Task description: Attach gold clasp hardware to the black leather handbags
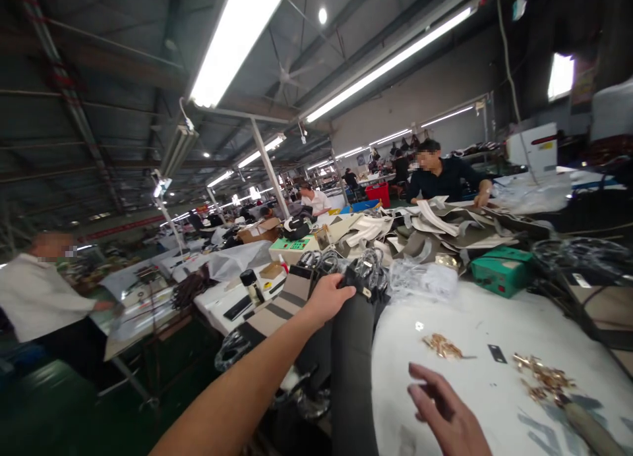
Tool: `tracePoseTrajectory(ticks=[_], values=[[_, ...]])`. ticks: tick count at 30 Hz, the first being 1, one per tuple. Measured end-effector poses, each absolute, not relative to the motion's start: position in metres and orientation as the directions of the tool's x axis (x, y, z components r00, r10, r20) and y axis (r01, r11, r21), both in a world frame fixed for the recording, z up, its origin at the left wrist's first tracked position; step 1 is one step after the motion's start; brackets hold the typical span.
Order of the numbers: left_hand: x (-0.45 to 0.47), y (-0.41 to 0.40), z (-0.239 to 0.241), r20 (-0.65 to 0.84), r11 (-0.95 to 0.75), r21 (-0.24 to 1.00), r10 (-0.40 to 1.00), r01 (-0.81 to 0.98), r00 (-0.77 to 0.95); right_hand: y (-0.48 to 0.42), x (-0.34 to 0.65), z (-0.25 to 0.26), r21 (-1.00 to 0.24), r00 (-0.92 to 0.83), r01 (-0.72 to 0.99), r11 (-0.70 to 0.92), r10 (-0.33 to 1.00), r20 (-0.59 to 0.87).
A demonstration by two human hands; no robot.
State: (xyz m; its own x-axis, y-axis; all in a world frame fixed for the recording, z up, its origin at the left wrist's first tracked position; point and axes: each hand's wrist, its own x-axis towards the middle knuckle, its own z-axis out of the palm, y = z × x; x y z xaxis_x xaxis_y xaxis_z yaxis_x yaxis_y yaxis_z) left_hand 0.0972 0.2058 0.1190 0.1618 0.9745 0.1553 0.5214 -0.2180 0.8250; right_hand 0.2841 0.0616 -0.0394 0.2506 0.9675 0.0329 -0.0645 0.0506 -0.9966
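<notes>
Now the left hand (330, 296) pinches the dark, flat, leather-look panel (352, 367) at its top, beside the white, curved-edged tabletop (475, 314).
The right hand (449, 410) hovers half-open, apparently empty; a careless low sweep could scatter the small, gold-coloured metal fittings (442, 346), while a slack pinch could let the panel slip.

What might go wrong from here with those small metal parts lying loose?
The open right hand is near a loose gold-coloured pile; a careless sweep could scatter it. The dark panel in the left hand runs down beside the white table and might slip if the grip loosens.
</notes>
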Motion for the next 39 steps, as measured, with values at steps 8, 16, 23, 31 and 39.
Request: tracePoseTrajectory(ticks=[8, 16, 23, 31, 39], values=[[0.13, 0.06, 0.12, 0.35, -0.386, 0.79, 0.922, 0.477, 0.166, 0.044, 0.28, 0.048, -0.938, 0.122, 0.015, 0.346, 0.931, 0.345], [0.173, -0.024, 0.08, 0.549, -0.589, 0.717, 0.807, 0.373, 0.22, -0.007, 0.299, 0.048, -0.953, 0.111, -0.21, 0.219, 0.974, 0.199], [0.158, -0.034, 0.068, 0.646, -0.721, 0.62, 0.693, 0.309, 0.322, -0.016, 0.302, 0.061, -0.792, 0.234, -0.604, 0.095, 0.97, -0.062], [0.099, 0.021, 0.046, 0.437, -0.4, 0.871, 0.897, 0.285, -0.075, -0.016, 0.303, 0.056, -0.704, 0.144, -0.708, -0.062, 0.963, -0.229], [0.103, 0.023, 0.03, -0.025, 0.081, 0.974, 0.967, -0.213, 0.254, -0.019, 0.316, 0.041, -0.75, 0.023, -0.625, -0.218, 0.955, -0.296]])
